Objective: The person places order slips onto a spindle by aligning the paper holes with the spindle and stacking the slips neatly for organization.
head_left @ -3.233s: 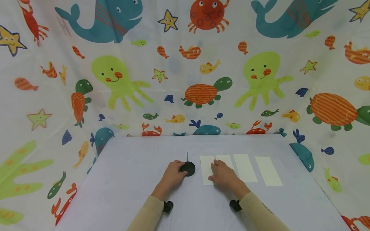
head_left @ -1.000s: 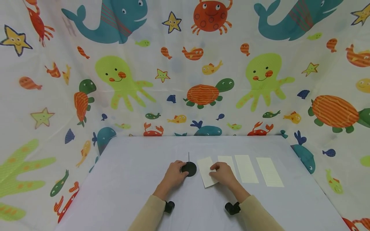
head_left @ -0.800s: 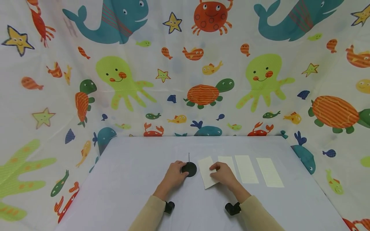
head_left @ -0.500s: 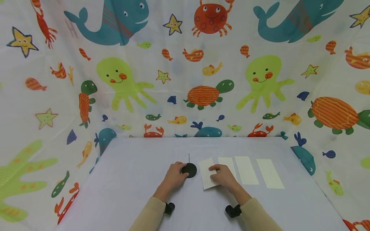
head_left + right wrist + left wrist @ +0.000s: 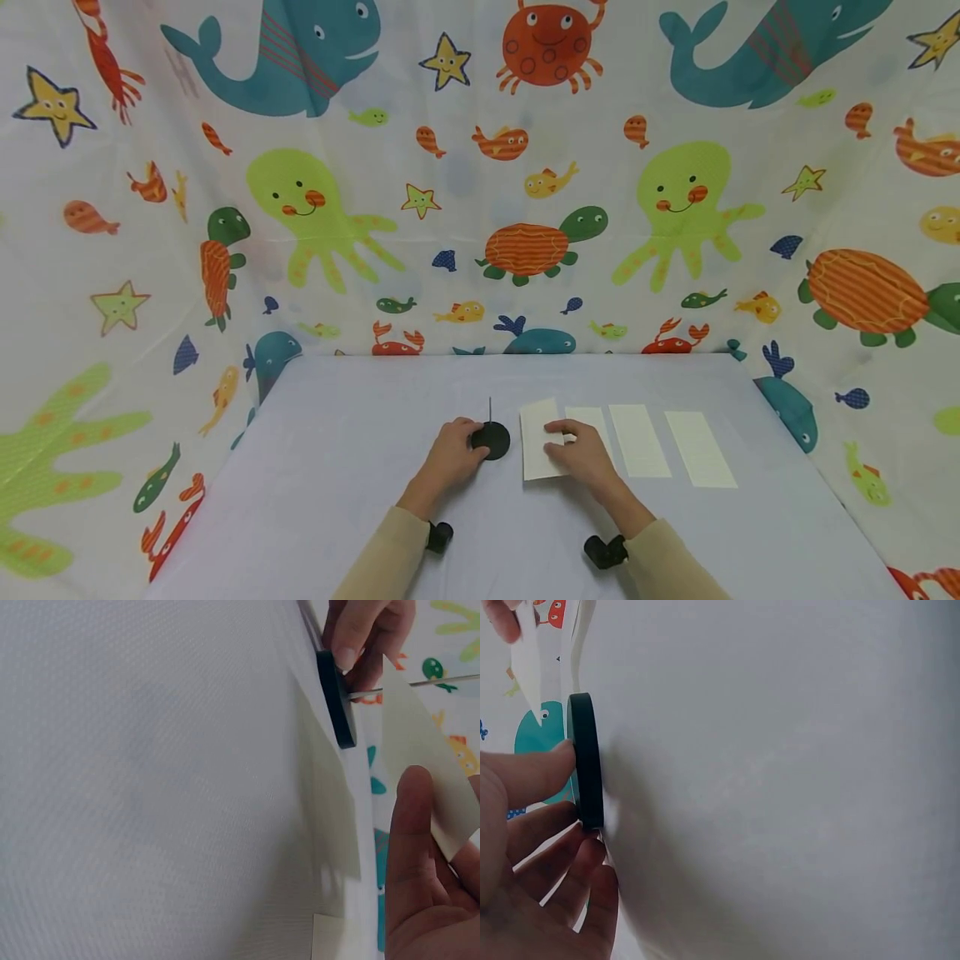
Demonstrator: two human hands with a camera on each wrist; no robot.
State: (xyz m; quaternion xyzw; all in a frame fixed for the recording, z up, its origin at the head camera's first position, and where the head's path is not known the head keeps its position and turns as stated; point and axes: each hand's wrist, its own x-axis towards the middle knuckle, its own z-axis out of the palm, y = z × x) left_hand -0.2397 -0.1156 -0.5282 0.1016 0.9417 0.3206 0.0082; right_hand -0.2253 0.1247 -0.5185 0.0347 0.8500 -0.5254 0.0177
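Observation:
A paper spike stands upright, its round black base (image 5: 492, 442) on the table and its thin rod (image 5: 490, 408) pointing up. My left hand (image 5: 450, 454) grips the base from the left; in the left wrist view the thumb (image 5: 544, 776) lies over the top and the fingers come round the edge. Just right of the base, my right hand (image 5: 585, 458) pinches a pale cream paper slip (image 5: 537, 446) by its right side. In the right wrist view this slip (image 5: 416, 727) is raised off the cloth, its shadow falling below, with the thumb on its near face.
Three more cream slips lie flat in a row to the right: one partly behind the right hand (image 5: 590, 414), one beside it (image 5: 639, 442), one farther right (image 5: 701, 450). White cloth (image 5: 322, 450) covers the table. A sea-animal curtain (image 5: 450, 242) hangs behind.
The leftmost slip lay flat 3.2 seconds ago; my right hand has lifted it. In the last half second it has turned straighter and shifted slightly up in view. The left hand stays on the base.

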